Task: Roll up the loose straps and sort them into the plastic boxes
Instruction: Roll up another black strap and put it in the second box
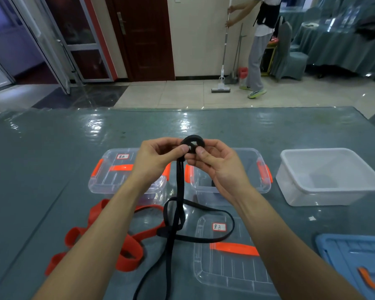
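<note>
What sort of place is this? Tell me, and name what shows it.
Most likely a banquet or function hall. Cloth-draped tables and a covered chair stand at the far right, a person mops the tiled floor, and the work table wears a cloth under clear plastic.

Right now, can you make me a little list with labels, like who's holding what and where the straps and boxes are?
Left hand: pinches the rolled end of the black strap
Right hand: pinches the same roll from the other side
Black strap tail: hangs down, loops on the table
Red strap: loose, unrolled, by the left forearm
Left clear box: lid on
Middle clear box: open
Clear lid: flat on the table, black strap lying across it
White box: open, far right
</note>
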{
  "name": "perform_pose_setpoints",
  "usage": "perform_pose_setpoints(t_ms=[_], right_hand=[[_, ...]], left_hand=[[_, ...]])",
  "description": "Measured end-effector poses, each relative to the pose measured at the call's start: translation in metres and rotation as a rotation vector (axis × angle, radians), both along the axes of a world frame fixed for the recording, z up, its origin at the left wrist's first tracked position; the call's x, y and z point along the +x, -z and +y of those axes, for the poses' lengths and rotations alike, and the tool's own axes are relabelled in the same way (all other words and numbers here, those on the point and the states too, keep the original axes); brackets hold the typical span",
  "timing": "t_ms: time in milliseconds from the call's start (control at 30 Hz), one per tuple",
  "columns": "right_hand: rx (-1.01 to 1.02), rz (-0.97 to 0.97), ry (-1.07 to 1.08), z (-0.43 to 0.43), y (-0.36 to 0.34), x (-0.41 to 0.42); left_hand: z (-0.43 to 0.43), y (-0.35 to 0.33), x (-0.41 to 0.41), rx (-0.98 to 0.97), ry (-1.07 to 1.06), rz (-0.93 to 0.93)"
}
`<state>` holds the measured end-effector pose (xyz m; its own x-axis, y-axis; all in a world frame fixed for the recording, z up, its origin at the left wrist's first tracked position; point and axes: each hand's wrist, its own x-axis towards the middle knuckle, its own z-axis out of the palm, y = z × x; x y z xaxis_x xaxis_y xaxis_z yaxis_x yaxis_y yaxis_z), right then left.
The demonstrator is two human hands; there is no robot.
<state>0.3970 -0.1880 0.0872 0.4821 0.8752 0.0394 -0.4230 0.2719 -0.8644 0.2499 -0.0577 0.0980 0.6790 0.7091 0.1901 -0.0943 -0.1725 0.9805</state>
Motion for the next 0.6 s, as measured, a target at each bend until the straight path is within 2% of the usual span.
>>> perform_pose_setpoints(t_ms=[133,233,300,400,500,600], right_hand=[[-0.176,-0.350,-0.081,-0.009,0.000,0.021],[-0.312,-0.663,-0.109,-0.013,-0.007,0.035],[-0.359,-0.766,-0.131,-0.013,-0.014,0.040],[-0.348,-0.796,-0.201,-0.010,-0.025,0.044],[-0.330,-0.744,-0.256,-0.010,-0.031,0.039],[-0.218,-0.560,-0.132,-0.012,-0.030,0.033]], left_hand=[[0.012,-0.015,-0.005,0.133,0.058,0.167],[0.020,-0.030,-0.006,0.356,0.142,0.359],[0.021,-0.041,-0.005,0.492,0.180,0.448],[0.018,-0.054,0.000,0.579,0.232,0.535],[0.019,-0.058,-0.001,0.607,0.253,0.561],[0.016,-0.047,-0.003,0.447,0.132,0.356]])
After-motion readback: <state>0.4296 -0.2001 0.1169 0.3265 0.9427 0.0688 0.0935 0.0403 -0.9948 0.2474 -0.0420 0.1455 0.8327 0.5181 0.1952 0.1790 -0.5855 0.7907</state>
